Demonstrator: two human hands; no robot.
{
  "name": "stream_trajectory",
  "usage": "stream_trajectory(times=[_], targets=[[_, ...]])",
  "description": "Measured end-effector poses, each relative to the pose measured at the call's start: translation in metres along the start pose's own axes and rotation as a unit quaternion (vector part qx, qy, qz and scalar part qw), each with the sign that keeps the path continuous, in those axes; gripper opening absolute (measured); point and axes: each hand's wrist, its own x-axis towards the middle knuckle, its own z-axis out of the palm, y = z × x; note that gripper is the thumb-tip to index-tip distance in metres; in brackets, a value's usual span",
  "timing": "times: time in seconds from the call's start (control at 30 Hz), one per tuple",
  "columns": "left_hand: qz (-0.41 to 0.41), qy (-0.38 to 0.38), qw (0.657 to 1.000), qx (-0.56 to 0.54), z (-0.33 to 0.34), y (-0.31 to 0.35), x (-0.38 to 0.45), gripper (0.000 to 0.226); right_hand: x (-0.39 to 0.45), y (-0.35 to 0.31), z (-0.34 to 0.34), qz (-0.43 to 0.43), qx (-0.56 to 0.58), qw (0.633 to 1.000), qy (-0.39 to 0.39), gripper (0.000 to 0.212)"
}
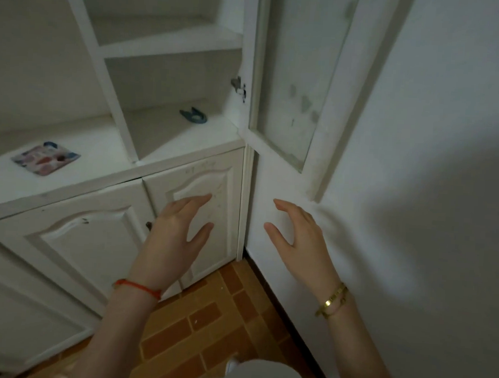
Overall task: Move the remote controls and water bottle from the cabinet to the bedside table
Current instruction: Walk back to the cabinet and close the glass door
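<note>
Although the task calls for remote controls and a water bottle, none shows on the cabinet [112, 163]; they may sit behind its two closed lower doors, or already be gone, so searching the wrong compartment is the risk. One patterned card [45, 158] lies on the cabinet's ledge, one dark ring-shaped thing [193, 116] on its shelf. Two hands hover before the right lower door: left hand [175, 231] and right hand [301, 235], fingers spread, holding nothing. One glass door [296, 74] stands open.
</note>
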Motion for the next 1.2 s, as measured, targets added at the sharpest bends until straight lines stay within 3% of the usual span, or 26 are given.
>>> stream_trajectory(times=[0.27,0.5,0.77,1.03,1.2], targets=[[0.06,0.036,0.998,-0.008,0.006,0.014,0.101,0.051,0.083,-0.003,-0.027,-0.051,0.013,0.997,0.049,0.045],[0.151,0.082,0.985,-0.02,-0.014,0.046,0.184,0.052,0.129,-0.028,-0.071,-0.118,0.01,0.982,0.148,0.039],[0.265,0.151,0.95,-0.059,-0.05,0.118,0.268,0.051,0.179,-0.062,-0.148,-0.218,-0.031,0.919,0.326,0.038],[0.334,0.192,0.916,-0.114,-0.062,0.184,0.314,0.056,0.208,-0.078,-0.208,-0.246,-0.045,0.859,0.446,0.037],[0.353,0.19,0.906,-0.134,-0.055,0.203,0.322,0.056,0.217,-0.083,-0.222,-0.212,-0.003,0.873,0.438,0.047]])
